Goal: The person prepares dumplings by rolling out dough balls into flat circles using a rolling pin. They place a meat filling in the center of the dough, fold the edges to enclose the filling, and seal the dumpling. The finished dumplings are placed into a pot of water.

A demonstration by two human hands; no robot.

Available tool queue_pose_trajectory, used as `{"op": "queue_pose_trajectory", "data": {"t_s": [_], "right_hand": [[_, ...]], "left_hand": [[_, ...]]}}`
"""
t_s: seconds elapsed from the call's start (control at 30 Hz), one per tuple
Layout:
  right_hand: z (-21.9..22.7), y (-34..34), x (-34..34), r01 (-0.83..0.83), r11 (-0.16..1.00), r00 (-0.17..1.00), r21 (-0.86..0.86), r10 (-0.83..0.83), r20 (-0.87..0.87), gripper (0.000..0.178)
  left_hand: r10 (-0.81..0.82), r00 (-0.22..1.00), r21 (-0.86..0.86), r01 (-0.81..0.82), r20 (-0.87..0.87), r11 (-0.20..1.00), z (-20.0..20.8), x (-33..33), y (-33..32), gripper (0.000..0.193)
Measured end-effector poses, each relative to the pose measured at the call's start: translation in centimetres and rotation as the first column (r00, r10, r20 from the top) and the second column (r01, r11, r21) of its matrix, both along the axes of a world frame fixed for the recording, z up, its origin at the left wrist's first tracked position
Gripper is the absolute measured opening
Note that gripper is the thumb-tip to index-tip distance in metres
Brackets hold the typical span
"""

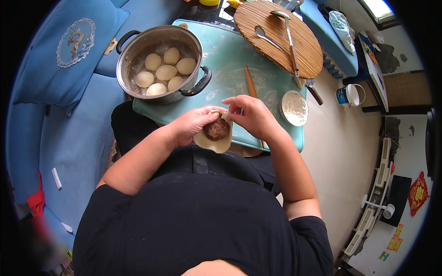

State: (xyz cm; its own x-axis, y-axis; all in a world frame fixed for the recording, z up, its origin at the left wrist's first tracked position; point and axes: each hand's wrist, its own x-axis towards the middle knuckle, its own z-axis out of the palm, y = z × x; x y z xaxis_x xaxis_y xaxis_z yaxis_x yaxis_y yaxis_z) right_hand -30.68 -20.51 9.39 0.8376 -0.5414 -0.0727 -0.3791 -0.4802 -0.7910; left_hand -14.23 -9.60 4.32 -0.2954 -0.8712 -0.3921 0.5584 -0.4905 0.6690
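Just above my lap, my left hand [192,125] holds a round dough wrapper [215,146] by its upper edge, thumb and fingers closed on it. A ball of brown filling [217,130] sits in the wrapper, partly uncovered. My right hand [252,116] pinches the wrapper's upper right edge, where the dough is gathered in small folds. Behind my right hand a tapered wooden rolling pin [250,82] lies on the floured board. To its right is a white bowl [282,106] with flour [295,109] in it.
A two-handled steel pot [197,43] holding several pale round buns [165,72] stands at the left of the green board [221,50]. A slatted round mat [258,16] carries a ladle [292,43] and a spoon [269,39]. A knife handle [315,94] juts past the board's right edge.
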Motion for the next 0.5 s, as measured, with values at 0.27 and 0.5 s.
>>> {"op": "queue_pose_trajectory", "data": {"t_s": [0.27,0.5], "right_hand": [[-0.6,-1.0,-0.4,-0.246,0.968,0.969,-0.051,0.244,-0.035,0.017],[-2.9,-1.7,-1.9,0.273,0.925,0.962,0.265,-0.262,-0.077,0.011]], "left_hand": [[-0.164,0.982,0.034,0.161,0.094,0.986,0.0,0.9,-0.8,0.041],[0.104,0.989,0.123,-0.091,-0.103,0.988,-1.8,1.8,-1.0,0.038]]}}
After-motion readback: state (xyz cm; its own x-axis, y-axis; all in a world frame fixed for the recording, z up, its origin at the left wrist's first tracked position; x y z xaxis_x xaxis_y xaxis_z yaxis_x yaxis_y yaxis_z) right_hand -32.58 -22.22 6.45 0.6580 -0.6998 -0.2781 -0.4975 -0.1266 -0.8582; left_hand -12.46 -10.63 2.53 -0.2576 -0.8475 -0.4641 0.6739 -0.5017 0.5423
